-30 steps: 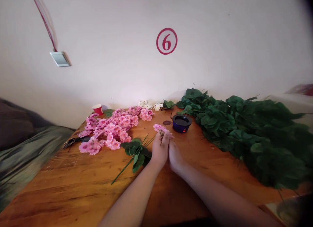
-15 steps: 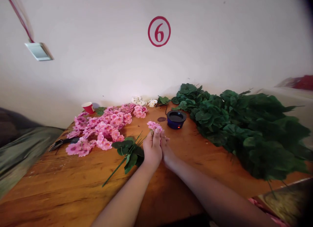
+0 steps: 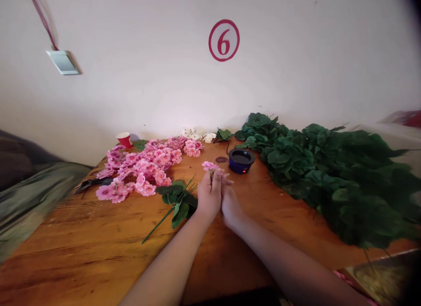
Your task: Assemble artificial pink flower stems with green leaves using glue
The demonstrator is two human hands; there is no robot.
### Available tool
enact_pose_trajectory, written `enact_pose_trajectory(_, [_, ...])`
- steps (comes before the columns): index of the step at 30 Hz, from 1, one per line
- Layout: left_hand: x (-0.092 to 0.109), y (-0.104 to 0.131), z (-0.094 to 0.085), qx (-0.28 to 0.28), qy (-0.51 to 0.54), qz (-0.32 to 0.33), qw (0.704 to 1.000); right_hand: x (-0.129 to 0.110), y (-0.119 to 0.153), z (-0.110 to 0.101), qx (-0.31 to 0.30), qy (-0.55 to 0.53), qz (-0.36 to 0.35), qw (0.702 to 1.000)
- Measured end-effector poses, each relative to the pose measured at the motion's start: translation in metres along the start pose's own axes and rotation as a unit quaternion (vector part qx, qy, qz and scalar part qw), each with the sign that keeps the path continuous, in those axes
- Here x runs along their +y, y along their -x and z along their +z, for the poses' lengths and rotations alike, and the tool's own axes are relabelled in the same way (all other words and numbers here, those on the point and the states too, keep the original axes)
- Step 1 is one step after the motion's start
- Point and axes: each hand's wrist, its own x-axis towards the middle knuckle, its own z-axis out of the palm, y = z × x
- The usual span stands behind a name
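Near the middle of the wooden table [image 3: 108, 240], my left hand [image 3: 209, 192] is closed around a small pink flower sprig [image 3: 209, 166], whose blossoms stick out above the fingers. Pressed against it from the right is my right hand [image 3: 229, 198], its fingers held together around the same sprig; the stem is hidden between the palms. Just left of the hands lies a green leafy stem [image 3: 177, 203]. A heap of pink flowers [image 3: 151, 165] spreads beyond it. The blue pot with a black rim [image 3: 241, 161] and a lit red light stands right behind the hands.
A large pile of green leaves [image 3: 329, 178] covers the right side. White flowers [image 3: 209, 137] lie near the wall. At the back left stands a red paper cup [image 3: 124, 140], with dark thin tools [image 3: 88, 184] at the left edge. A box [image 3: 384, 275] is at lower right.
The view has shifted slightly, moving the table's items a little right. Less of the pink sprig shows above my hands, which remain pressed together.
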Motion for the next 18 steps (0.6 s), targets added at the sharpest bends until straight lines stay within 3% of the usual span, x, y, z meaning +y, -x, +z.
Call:
enact_pose_trajectory(3, [-0.003, 0.002, -0.001, -0.003, -0.028, 0.025, 0.999, -0.008, 0.005, 0.004, -0.035, -0.075, 0.041, 0.996])
enact_pose_trajectory(6, [-0.005, 0.004, -0.002, 0.008, -0.028, 0.029, 0.999, -0.012, 0.009, 0.007, -0.033, -0.099, 0.036, 0.994])
enact_pose_trajectory(11, [-0.010, 0.002, -0.006, 0.041, -0.032, -0.005, 0.999, -0.005, 0.009, 0.007, -0.043, -0.044, 0.049, 0.997])
enact_pose_trajectory(15, [-0.015, -0.001, -0.009, 0.076, -0.046, -0.012, 0.996, -0.001, 0.003, 0.005, -0.089, 0.048, 0.034, 0.994])
enact_pose_trajectory(18, [-0.017, -0.001, -0.007, 0.089, -0.018, -0.033, 0.995, -0.003, -0.001, 0.002, -0.118, 0.056, 0.027, 0.991])
